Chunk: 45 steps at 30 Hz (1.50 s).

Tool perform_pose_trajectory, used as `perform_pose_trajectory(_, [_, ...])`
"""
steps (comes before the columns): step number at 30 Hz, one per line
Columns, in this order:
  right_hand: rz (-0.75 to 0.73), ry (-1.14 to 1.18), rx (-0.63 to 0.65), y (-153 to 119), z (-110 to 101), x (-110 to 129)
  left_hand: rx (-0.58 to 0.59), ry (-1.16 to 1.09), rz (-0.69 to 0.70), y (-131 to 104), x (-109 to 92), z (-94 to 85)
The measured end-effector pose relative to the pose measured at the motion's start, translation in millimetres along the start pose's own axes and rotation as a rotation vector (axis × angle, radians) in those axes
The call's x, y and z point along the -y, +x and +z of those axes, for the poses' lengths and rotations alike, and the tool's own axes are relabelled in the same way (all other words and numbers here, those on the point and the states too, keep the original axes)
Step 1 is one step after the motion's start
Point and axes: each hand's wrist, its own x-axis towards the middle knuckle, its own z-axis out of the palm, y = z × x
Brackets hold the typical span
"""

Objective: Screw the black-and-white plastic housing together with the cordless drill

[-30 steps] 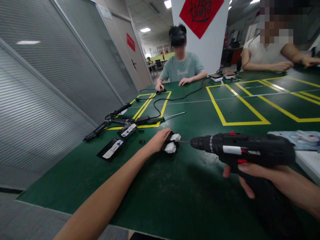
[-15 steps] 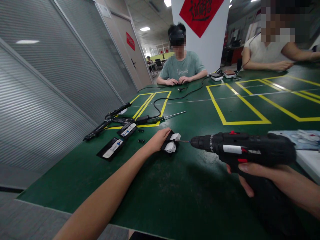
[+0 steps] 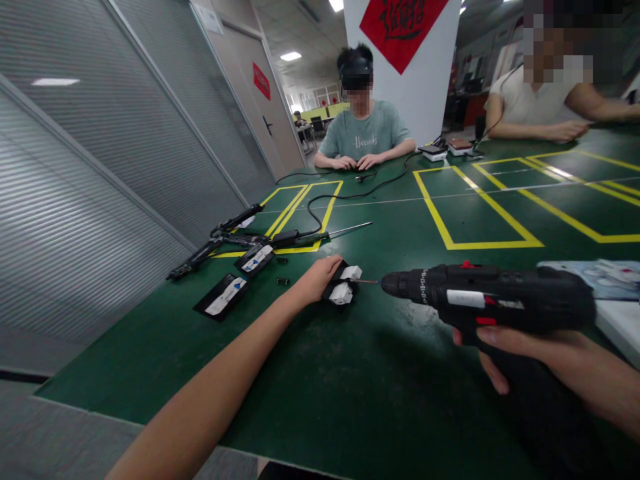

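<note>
My left hand (image 3: pixel 320 277) grips a small black-and-white part (image 3: pixel 342 292) from its left side, low over the green table (image 3: pixel 300 373). On the right, my right hand (image 3: pixel 525 343) is wrapped round the handle of a black power drill (image 3: pixel 505 299) with red buttons. The drill lies level and points left, and the end of its long thin bit (image 3: pixel 367 281) meets the middle of the part, between the two white pieces. Exactly how the tip sits in the part is too small to tell.
Left of my hand lie two black pieces with white strips (image 3: pixel 225 297), small black bits (image 3: pixel 283 282), a screwdriver (image 3: pixel 345 231) and a black jointed frame (image 3: pixel 220 240). A white box (image 3: pixel 620 320) stands right. Two people sit across the table, hands on it.
</note>
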Motion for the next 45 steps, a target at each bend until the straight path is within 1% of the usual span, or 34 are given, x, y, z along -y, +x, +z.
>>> perform_pose_trajectory(3, [0.043,0.033,-0.01,-2,0,-1,-0.002,-0.001,0.004,1,1,0.1])
perform_pose_trajectory(9, [0.045,0.066,0.028,0,0,-4,-0.01,0.001,0.022,0,2,-0.1])
perform_pose_trajectory(16, [0.078,0.037,0.025,-1,1,4,-0.011,-0.005,0.022,-1,0,-0.8])
perform_pose_trajectory(20, [0.113,0.059,0.033,-1,1,3,-0.008,-0.006,0.023,-1,0,-1.0])
perform_pose_trajectory(25, [0.065,-0.01,0.016,-1,0,1,-0.012,0.001,0.02,1,2,0.1])
perform_pose_trajectory(30, [0.059,0.016,-0.008,0,3,6,-0.011,-0.003,0.015,1,3,1.1])
perform_pose_trajectory(35, [0.045,-0.052,-0.025,1,4,10,-0.018,-0.012,0.014,2,4,1.5])
perform_pose_trajectory(42, [0.085,-0.068,-0.004,-1,2,2,-0.013,-0.018,0.003,1,4,0.9])
perform_pose_trajectory(45, [0.075,-0.036,-0.005,-2,1,1,-0.01,-0.019,0.004,0,3,0.0])
